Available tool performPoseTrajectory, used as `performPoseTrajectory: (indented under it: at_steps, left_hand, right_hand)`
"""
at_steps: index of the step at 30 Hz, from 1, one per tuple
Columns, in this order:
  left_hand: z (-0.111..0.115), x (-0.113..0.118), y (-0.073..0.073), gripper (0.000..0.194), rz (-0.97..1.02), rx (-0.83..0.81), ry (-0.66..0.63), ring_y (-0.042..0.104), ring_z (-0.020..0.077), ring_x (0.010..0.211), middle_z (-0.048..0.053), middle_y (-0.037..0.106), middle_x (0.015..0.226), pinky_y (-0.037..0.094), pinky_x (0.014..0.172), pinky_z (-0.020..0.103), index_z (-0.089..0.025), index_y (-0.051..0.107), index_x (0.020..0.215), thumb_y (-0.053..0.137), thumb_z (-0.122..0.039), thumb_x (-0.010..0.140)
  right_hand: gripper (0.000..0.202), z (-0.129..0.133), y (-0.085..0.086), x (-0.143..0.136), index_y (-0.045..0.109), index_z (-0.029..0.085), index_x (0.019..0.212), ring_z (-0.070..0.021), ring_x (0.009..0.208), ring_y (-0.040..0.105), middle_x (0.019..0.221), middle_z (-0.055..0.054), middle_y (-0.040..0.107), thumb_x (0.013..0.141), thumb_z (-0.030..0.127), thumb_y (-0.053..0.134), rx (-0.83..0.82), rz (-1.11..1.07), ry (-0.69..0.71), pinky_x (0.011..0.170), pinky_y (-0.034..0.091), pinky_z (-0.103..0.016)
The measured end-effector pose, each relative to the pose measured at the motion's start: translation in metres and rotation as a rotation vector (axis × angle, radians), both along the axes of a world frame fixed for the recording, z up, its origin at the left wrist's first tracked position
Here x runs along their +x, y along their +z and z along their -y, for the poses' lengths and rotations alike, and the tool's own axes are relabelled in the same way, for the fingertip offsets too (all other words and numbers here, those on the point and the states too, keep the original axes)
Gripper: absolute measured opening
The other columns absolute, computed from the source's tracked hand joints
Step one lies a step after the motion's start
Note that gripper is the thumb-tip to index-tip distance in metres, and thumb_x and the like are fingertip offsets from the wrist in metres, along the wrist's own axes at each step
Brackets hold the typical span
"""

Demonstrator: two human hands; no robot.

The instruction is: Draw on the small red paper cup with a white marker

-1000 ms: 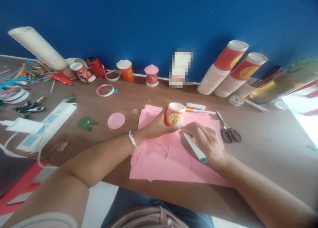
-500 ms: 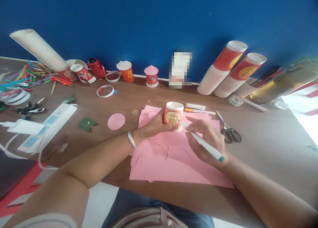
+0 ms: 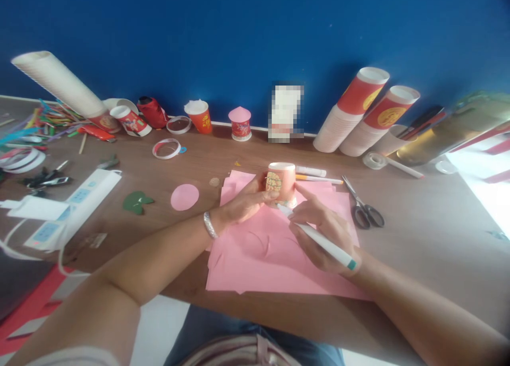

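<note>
My left hand (image 3: 249,200) is closed around the left side of a red paper cup (image 3: 285,183) with a gold emblem, held upright above a stack of pink paper (image 3: 255,265). In my right hand (image 3: 324,228) is a white marker pen (image 3: 326,246) with a green end, its tip close to the cup's lower rim. Whether the tip touches the cup I cannot tell. My right index finger reaches up against the cup's right side. Curved cuts or lines show on the top pink sheet.
Scissors (image 3: 363,206) lie right of the paper; a capped white marker (image 3: 311,171) and an orange pen (image 3: 319,178) lie behind it. A pink disc (image 3: 184,196), green cutout (image 3: 136,202) and power strip (image 3: 79,206) are left. Cup stacks (image 3: 338,127) and a pink-roofed cup (image 3: 240,127) line the wall.
The cup has turned so its emblem sits further left. My right hand has shifted slightly left and down, taking the marker tip from the emblem toward the lower rim.
</note>
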State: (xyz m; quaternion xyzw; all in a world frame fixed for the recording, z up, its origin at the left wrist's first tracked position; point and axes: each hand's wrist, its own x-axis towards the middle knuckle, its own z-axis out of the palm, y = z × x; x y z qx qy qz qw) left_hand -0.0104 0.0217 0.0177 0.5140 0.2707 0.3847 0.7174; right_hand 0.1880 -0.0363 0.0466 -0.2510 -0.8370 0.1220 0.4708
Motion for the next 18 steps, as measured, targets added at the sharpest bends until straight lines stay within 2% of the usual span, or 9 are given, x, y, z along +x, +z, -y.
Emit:
performPoseTrajectory:
  at_steps: [3, 8, 13, 18]
  left_hand:
    - [0.0007, -0.0025, -0.0032, 0.048, 0.027, -0.051, -0.051, 0.063, 0.0195, 0.097, 0.006, 0.067, 0.108, 0.05, 0.081, 0.032, -0.022, 0.06, 0.118, 0.084, -0.04, 0.08]
    - [0.0004, -0.0041, -0.007, 0.052, -0.026, -0.036, 0.007, 0.06, 0.0134, 0.088, 0.002, 0.063, 0.1, 0.048, 0.077, 0.029, -0.021, 0.057, 0.113, 0.089, -0.034, 0.075]
    - [0.0011, -0.0023, -0.0046, 0.052, -0.011, -0.051, 0.037, 0.062, 0.0164, 0.092, 0.004, 0.063, 0.103, 0.05, 0.081, 0.032, -0.02, 0.057, 0.116, 0.088, -0.032, 0.077]
    - [0.0003, -0.0021, -0.0043, 0.046, 0.003, -0.035, 0.008, 0.063, 0.0181, 0.1, 0.005, 0.064, 0.111, 0.052, 0.087, 0.034, -0.021, 0.06, 0.122, 0.083, -0.032, 0.083]
  right_hand:
    - [0.019, 0.0013, -0.0022, -0.0038, 0.059, 0.02, 0.105, -0.0155, 0.075, 0.07, 0.085, 0.0, 0.069, 0.089, 0.009, 0.061, -0.018, -0.03, 0.032, 0.11, 0.056, -0.06]
    - [0.022, 0.0036, -0.0072, -0.0083, 0.06, 0.017, 0.108, -0.0155, 0.079, 0.07, 0.087, -0.002, 0.069, 0.088, 0.006, 0.062, 0.032, -0.043, 0.099, 0.112, 0.054, -0.061]
    - [0.022, 0.0046, -0.005, -0.007, 0.06, 0.016, 0.107, -0.0159, 0.078, 0.069, 0.087, -0.003, 0.068, 0.088, 0.005, 0.063, 0.061, -0.032, 0.106, 0.11, 0.054, -0.063]
    - [0.02, 0.0085, -0.0013, -0.009, 0.061, 0.015, 0.105, -0.015, 0.075, 0.069, 0.084, -0.003, 0.068, 0.089, 0.004, 0.063, 0.088, -0.002, 0.105, 0.111, 0.056, -0.058]
